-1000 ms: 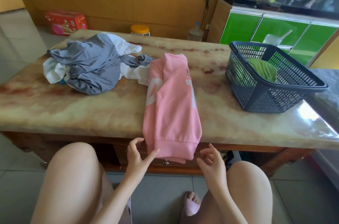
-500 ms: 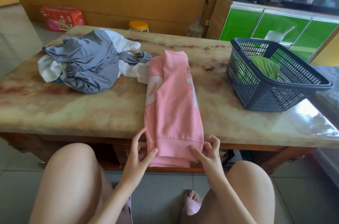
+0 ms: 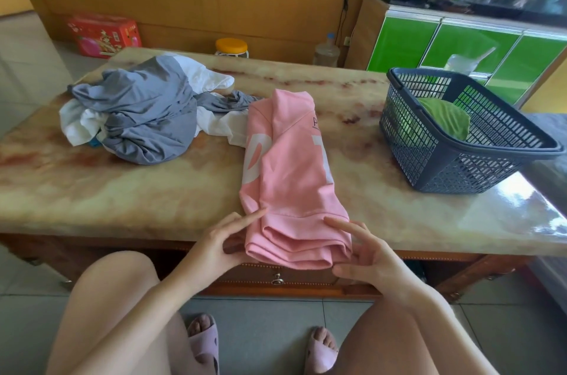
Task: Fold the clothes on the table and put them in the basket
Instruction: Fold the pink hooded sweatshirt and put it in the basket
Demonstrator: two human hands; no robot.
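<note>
Clothes in a grey and white heap point(image 3: 138, 119) lie crumpled at the left of the table point(image 3: 92, 190), not yet folded. Mid-table, the pink sweatshirt point(image 3: 288, 166) is folded lengthwise; left hand point(image 3: 221, 241) and right hand point(image 3: 365, 255) each pinch a hem corner at the near edge. Rightward, the basket point(image 3: 460, 178) holds only one green garment point(image 3: 445, 123), so most seems undone.

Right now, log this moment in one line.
pink top: folded narrow | left hand, right hand: pinch hem | basket: green garment | grey-white pile: unfolded
</note>
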